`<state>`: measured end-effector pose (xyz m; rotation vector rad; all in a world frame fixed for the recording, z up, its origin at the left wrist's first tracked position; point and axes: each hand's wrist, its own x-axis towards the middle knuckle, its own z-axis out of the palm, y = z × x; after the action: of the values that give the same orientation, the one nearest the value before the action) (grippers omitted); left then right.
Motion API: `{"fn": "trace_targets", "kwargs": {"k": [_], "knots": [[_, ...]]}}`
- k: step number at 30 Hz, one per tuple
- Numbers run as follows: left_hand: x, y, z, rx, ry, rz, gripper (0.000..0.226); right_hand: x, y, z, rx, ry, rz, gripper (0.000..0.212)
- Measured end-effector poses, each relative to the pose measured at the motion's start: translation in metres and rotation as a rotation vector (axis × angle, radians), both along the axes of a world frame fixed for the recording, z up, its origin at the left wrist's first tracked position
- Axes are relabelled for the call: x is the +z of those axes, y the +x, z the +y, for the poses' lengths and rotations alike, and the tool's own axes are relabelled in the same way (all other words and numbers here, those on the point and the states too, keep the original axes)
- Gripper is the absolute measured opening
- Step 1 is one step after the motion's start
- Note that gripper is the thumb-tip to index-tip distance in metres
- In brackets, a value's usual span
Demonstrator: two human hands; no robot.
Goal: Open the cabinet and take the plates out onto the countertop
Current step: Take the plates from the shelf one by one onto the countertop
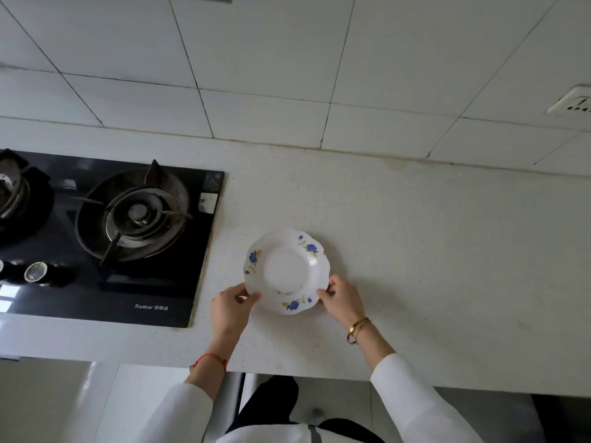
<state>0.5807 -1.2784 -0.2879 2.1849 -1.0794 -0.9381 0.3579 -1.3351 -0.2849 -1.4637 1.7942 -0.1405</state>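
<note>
A white plate (286, 270) with a scalloped rim and blue-and-yellow flowers lies on the pale countertop (415, 251), just right of the stove. My left hand (232, 306) pinches its near-left rim. At the near-right rim my right hand (342, 297) grips it with fingertips. Whether more than one plate is stacked there I cannot tell. Below the counter's front edge a white cabinet door (150, 401) shows; I cannot tell whether it stands open.
A black glass gas stove (105, 238) with two burners and knobs fills the counter's left side. White wall tiles (256, 75) rise behind, with a socket (572, 103) at far right. The counter's front edge runs just below my wrists.
</note>
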Motion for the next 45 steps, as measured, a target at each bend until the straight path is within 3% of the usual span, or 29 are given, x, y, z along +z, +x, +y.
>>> {"fn": "trace_targets", "kwargs": {"k": [10,16,22,35,45], "knots": [[-0.004,0.001,0.004,-0.042,0.006,-0.009,0.019,0.001,-0.004,0.002,0.075,-0.012,0.045,0.023],[0.007,0.012,0.007,-0.046,-0.029,-0.089,0.048,0.006,-0.013,0.004,0.109,-0.066,0.084,0.032],[0.027,0.018,0.002,-0.167,-0.103,-0.351,0.047,0.02,-0.02,0.006,0.152,-0.309,0.204,0.044],[0.059,-0.008,0.016,-0.302,-0.297,-0.45,0.046,0.046,-0.038,0.041,0.117,-0.51,0.192,0.046],[0.073,-0.076,0.105,-0.3,-0.406,-0.49,0.044,0.072,-0.101,0.131,0.093,-0.612,0.147,0.05]]}}
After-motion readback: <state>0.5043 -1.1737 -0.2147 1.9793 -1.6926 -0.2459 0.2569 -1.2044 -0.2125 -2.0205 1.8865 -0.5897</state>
